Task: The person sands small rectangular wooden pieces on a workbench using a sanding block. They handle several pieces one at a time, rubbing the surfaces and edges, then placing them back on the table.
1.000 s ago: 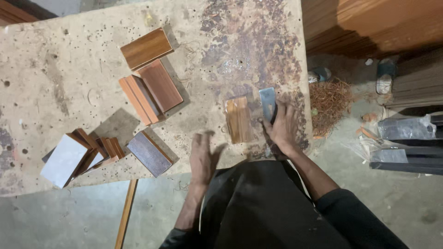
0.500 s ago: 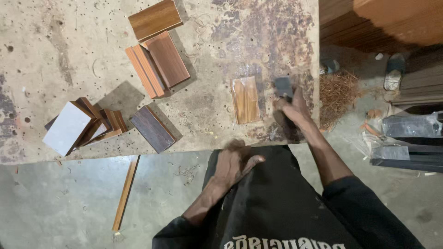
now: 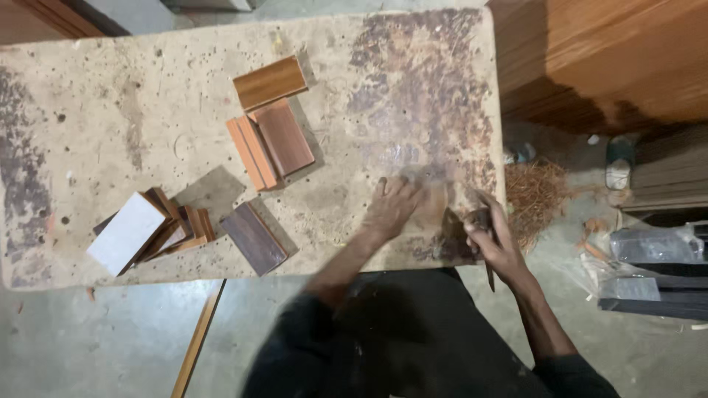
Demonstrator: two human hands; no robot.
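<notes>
From my remote seat I looked down on the worn, stained table [image 3: 110, 110]. At its left end lay a heap of small wooden pieces [image 3: 177, 228] with a white block [image 3: 125, 232] on top, and just right of that a dark wood block [image 3: 254, 238] lay alone near the front edge. Further back sat a reddish pair of blocks [image 3: 273, 144], and behind them a brown block [image 3: 270, 82]. A thin wooden strip [image 3: 198, 337] leaned below the table edge. My left hand [image 3: 394, 206] rested flat, fingers spread, on a small light wood piece [image 3: 435, 199] near the front right of the table; the piece was blurred and I could not make out its edges. My right hand [image 3: 495, 237] was closed around a dark tool [image 3: 483, 221], just beside that piece at the table's corner; what kind of tool I could not tell. Right of the table, wood shavings [image 3: 537, 193] lay on the floor, with stacked boards [image 3: 612, 59] beyond.
</notes>
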